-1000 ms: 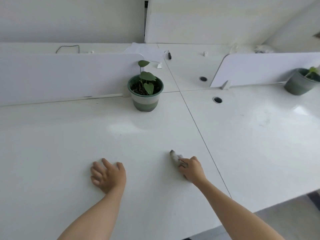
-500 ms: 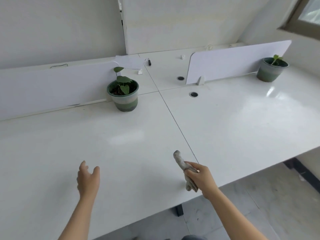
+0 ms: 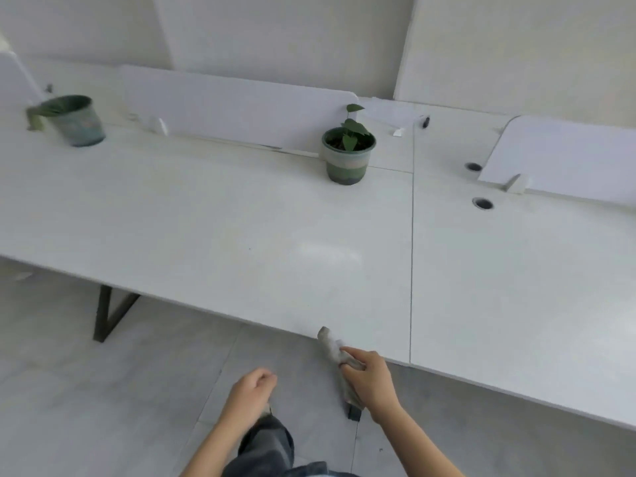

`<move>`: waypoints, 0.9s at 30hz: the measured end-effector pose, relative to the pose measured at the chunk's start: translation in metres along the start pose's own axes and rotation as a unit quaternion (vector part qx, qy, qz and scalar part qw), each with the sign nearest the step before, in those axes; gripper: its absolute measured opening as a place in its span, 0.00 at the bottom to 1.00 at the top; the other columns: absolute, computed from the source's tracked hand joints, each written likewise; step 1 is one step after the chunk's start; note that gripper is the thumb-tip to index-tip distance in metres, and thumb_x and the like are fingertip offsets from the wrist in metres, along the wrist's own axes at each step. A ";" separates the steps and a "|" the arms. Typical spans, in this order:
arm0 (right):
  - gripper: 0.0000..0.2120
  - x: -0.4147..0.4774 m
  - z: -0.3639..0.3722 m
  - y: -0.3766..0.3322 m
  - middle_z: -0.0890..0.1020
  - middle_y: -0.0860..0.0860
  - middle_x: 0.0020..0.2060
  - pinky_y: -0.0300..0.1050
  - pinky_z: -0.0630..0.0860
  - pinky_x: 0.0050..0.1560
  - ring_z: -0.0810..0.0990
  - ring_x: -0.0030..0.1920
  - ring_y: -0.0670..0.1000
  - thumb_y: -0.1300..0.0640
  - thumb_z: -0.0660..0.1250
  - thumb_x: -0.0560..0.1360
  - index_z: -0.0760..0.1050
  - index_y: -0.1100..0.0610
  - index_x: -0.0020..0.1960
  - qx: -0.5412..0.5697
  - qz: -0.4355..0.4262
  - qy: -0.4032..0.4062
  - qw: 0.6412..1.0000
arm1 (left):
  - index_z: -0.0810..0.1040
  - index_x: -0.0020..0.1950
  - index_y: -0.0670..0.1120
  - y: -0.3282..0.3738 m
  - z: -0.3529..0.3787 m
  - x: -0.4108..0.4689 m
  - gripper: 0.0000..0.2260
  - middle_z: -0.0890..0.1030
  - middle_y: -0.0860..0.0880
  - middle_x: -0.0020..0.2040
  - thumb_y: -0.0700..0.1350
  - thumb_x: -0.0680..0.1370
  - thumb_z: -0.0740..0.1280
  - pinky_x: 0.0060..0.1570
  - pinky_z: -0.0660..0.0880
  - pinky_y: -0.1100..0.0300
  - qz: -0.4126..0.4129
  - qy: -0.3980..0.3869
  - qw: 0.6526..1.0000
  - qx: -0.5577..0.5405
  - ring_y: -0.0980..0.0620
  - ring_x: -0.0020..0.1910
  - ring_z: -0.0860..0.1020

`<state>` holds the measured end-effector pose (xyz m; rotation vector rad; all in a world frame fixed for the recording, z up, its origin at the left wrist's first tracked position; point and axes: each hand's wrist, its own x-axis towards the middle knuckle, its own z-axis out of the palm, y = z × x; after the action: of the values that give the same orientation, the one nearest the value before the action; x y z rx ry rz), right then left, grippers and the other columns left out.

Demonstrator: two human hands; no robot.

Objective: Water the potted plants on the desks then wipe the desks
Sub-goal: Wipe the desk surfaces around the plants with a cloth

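Right hand (image 3: 370, 378) grips bunched cloth (image 3: 329, 344) at its middle, just off desk (image 3: 206, 218) near edge; left hand (image 3: 253, 390) loosely curled, holding nothing. Cloth looks soft, light, limp; best wadded in palm for wiping.

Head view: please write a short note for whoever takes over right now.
Left grip: loosely curled, holds nothing, over the floor.
Right grip: holds the rolled cloth at the edge of the desk.
The middle pot and the left pot stand at the back of the desk.
Done: cannot tell if plants are watered or the desk wiped.
Left: probably wiping; check the soil first.
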<state>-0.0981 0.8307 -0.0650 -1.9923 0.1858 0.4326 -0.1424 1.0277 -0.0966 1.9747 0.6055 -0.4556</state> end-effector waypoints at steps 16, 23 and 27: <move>0.19 -0.041 0.115 -0.037 0.72 0.53 0.23 0.38 0.71 0.26 0.73 0.26 0.52 0.67 0.56 0.68 0.81 0.49 0.46 -0.076 -0.070 -0.195 0.975 | 0.74 0.38 0.48 -0.093 -0.079 -0.113 0.11 0.79 0.46 0.42 0.40 0.79 0.59 0.43 0.69 0.63 -0.075 0.234 0.952 -0.184 0.48 0.44 0.78; 0.12 -0.065 0.250 -0.081 0.68 0.53 0.19 0.41 0.67 0.26 0.69 0.22 0.51 0.71 0.55 0.66 0.74 0.72 0.45 -0.119 -0.123 -0.259 0.951 | 0.75 0.38 0.48 -0.169 -0.182 -0.141 0.10 0.79 0.46 0.42 0.41 0.79 0.59 0.42 0.69 0.65 -0.101 0.320 0.914 -0.228 0.49 0.44 0.77; 0.12 -0.076 0.321 -0.098 0.68 0.47 0.15 0.37 0.66 0.21 0.67 0.17 0.47 0.72 0.55 0.67 0.77 0.70 0.41 -0.121 -0.118 -0.293 0.941 | 0.74 0.38 0.49 -0.214 -0.231 -0.151 0.11 0.79 0.48 0.42 0.42 0.79 0.59 0.41 0.69 0.65 -0.132 0.331 0.903 -0.241 0.49 0.44 0.77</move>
<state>-0.2079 1.1564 -0.0805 -1.9975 -0.4972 0.8989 -0.3766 1.2844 -0.0610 1.5378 1.2892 0.2270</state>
